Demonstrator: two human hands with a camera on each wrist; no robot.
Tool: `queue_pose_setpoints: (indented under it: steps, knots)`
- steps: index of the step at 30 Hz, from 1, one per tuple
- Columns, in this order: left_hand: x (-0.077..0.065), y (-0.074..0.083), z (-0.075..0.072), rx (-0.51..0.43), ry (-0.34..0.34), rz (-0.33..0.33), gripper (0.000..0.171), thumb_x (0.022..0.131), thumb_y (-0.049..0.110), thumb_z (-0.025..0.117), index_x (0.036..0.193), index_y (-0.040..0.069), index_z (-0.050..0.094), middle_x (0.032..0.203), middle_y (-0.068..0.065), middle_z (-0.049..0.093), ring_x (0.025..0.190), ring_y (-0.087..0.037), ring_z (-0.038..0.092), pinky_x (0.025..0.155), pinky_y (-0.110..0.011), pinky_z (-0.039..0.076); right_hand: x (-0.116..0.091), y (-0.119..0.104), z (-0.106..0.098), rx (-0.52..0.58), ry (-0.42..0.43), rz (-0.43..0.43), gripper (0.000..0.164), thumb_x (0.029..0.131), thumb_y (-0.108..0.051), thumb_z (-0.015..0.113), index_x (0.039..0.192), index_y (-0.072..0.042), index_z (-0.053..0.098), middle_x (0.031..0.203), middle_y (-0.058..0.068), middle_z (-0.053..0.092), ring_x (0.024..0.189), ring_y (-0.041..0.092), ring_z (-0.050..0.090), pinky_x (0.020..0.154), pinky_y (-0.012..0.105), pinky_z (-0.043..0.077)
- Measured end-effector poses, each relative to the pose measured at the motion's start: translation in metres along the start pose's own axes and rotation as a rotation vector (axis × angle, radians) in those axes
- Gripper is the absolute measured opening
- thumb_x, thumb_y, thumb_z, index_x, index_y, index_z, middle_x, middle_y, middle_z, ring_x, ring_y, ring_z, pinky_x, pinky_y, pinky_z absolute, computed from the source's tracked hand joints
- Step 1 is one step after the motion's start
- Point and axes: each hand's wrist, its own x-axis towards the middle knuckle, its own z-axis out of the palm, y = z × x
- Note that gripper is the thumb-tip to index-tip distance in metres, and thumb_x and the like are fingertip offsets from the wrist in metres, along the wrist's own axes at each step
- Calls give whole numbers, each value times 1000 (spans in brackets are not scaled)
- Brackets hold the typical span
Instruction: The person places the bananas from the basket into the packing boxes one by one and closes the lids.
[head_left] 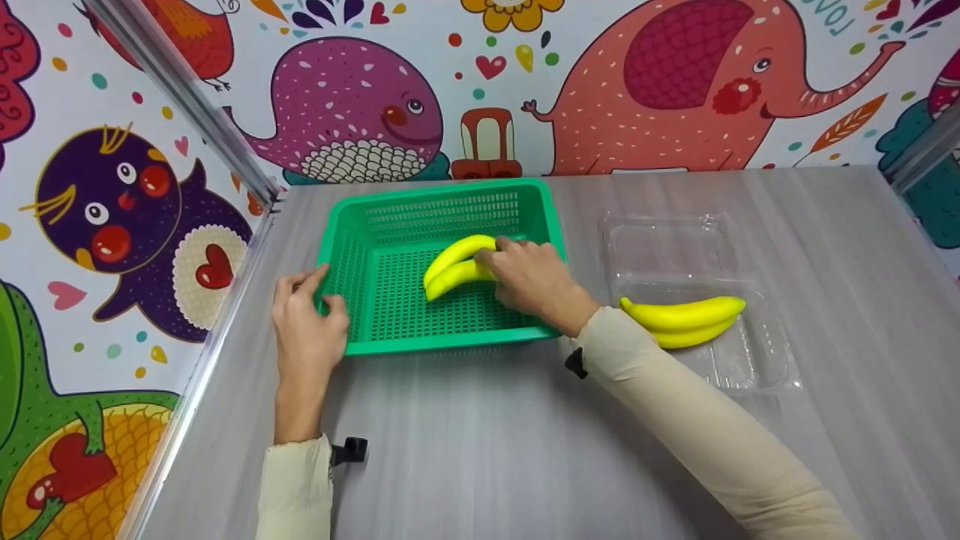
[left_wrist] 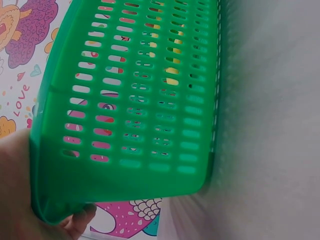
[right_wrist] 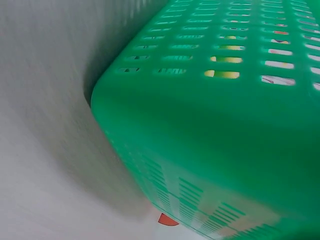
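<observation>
A green plastic basket (head_left: pixel 420 343) with slotted walls stands on the table. At its left rim, my left hand (head_left: pixel 307 322) grips the edge; the left wrist view shows fingers (left_wrist: pixel 82 220) around the rim. My right hand (head_left: pixel 532 281) reaches in over the front right corner and holds a pair of joined yellow bananas (head_left: pixel 459 274) by their right end, inside the basket. Basket wall (right_wrist: pixel 190 115) fills most of the right wrist view, and yellow shows through its slots. Another joined pair of bananas (head_left: pixel 694 313) lies in a clear plastic clamshell container (head_left: pixel 772 356) to the right.
The container's clear lid (head_left: pixel 664 247) lies folded open toward the back wall. A grey wood-grain table (head_left: pixel 480 442) carries everything. Printed cartoon panels stand behind and at the left, with a metal frame post (head_left: pixel 217 112) at the back left corner.
</observation>
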Motion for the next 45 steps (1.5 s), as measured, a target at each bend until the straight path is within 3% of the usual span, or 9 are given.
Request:
queue_pose_setpoints:
  steps: [12, 24, 34, 45]
  knots:
    - [-2, -1, -2, 0, 4, -4, 48, 99, 0, 58, 147, -2, 65, 140, -30, 58, 134, -46, 56, 115, -60, 48, -6, 1, -7, 108, 129, -31, 44, 98, -15, 71, 142, -19, 70, 113, 10, 71, 83, 27, 68, 64, 40, 63]
    - [-1, -1, -4, 5, 15, -3, 48, 99, -1, 59, 147, -2, 66, 139, -29, 59, 134, -45, 56, 115, -60, 47, -17, -8, -33, 121, 212, -67, 44, 97, -11, 69, 140, -20, 72, 113, 9, 73, 86, 26, 69, 60, 37, 61]
    - [0, 0, -2, -7, -1, -5, 48, 100, -1, 59, 147, -1, 65, 141, -28, 59, 135, -44, 56, 115, -59, 48, -37, 9, -52, 150, 211, -23, 46, 96, -16, 74, 141, -23, 70, 116, 9, 70, 81, 26, 66, 54, 33, 54]
    - [0, 0, -1, -15, -5, -6, 49, 99, -1, 58, 147, -1, 65, 140, -29, 59, 134, -44, 56, 114, -59, 49, -68, 32, -71, 190, 231, 48, 49, 93, -21, 82, 141, -24, 72, 122, 10, 72, 87, 28, 68, 64, 43, 63]
